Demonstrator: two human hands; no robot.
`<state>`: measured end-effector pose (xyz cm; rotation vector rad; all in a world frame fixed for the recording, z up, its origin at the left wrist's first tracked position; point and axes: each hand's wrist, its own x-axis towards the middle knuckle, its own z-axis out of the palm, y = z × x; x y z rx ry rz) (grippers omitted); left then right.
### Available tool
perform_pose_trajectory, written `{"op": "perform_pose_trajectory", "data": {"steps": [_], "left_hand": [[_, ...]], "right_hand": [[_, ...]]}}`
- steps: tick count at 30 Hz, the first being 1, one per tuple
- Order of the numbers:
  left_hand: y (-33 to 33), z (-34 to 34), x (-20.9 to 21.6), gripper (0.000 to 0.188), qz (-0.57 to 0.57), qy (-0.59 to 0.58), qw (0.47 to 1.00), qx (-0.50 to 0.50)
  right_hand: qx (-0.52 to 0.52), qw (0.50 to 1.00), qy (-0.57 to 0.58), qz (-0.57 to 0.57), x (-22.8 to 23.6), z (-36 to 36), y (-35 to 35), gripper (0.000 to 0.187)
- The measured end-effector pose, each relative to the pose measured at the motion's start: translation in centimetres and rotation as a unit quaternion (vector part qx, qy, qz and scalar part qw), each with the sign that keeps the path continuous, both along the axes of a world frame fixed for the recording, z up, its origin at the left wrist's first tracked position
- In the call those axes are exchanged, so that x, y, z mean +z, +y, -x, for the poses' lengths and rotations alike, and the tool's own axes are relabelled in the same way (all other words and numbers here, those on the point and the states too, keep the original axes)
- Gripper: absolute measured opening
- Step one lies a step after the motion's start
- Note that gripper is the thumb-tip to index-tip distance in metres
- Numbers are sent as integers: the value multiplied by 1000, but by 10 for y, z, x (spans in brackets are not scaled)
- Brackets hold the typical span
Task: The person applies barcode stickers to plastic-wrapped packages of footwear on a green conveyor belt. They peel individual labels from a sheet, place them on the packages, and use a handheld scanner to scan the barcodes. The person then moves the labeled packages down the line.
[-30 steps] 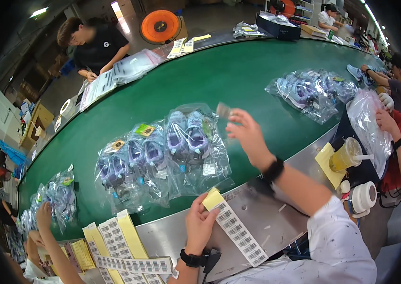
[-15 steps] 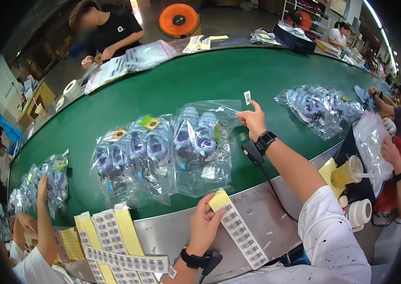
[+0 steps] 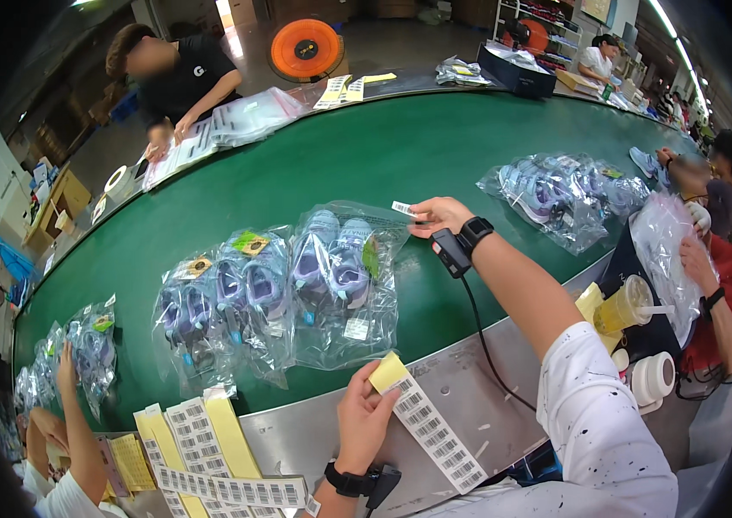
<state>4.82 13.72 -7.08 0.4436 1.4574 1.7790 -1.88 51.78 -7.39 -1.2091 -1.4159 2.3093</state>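
Observation:
Pinched in my left hand (image 3: 361, 421) is the yellow-topped end of a barcode label strip (image 3: 435, 432), slanting across the metal ledge. My right hand (image 3: 440, 217), thumb and fingers together, grips a small white barcode label (image 3: 402, 209). That label is at the upper right corner of a clear plastic bag (image 3: 379, 337); whether it touches the plastic I cannot tell. Inside this bag lies a pair of light blue and lilac shoes (image 3: 350, 274) with a green tag. Left of it, two more bagged pairs of shoes (image 3: 249, 289) lie side by side.
The green belt (image 3: 435, 129) carries more bagged shoes (image 3: 547, 194) at right and a bagged pile (image 3: 90, 345) at left, where another person's hand reaches. More label sheets (image 3: 202, 432) lie front left. A drink cup (image 3: 623, 306) stands at right. Across, a person handles flat bags (image 3: 254, 116).
My right hand has turned and lowered the label leftward to the bag's upper corner. My left hand keeps the strip. The person across now leans over the flat bags. The view has shifted slightly.

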Motion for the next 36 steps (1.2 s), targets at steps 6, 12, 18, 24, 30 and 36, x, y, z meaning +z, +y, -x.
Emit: {"op": "perform_pose_trajectory", "data": {"steps": [6,12,18,24,30,36], "left_hand": [[-1,-2,-5,49,-4,2,1000,11],[4,-4,0,50,12,6,1000,12],[8,-7,4,56,31,17,999,22],[18,-14,5,52,11,5,998,61],[9,-12,-11,35,-6,-20,999,37],[5,-13,-13,28,8,-10,999,31]], "right_hand": [[51,998,-43,12,4,19,-5,17],[-45,999,9,-25,-21,27,-8,6],[-45,995,22,-90,-19,18,-21,27],[-93,858,-23,-504,-25,-37,112,25],[-90,640,-269,-714,3,-221,233,55],[-55,713,-243,-655,-13,-182,141,59]]}}
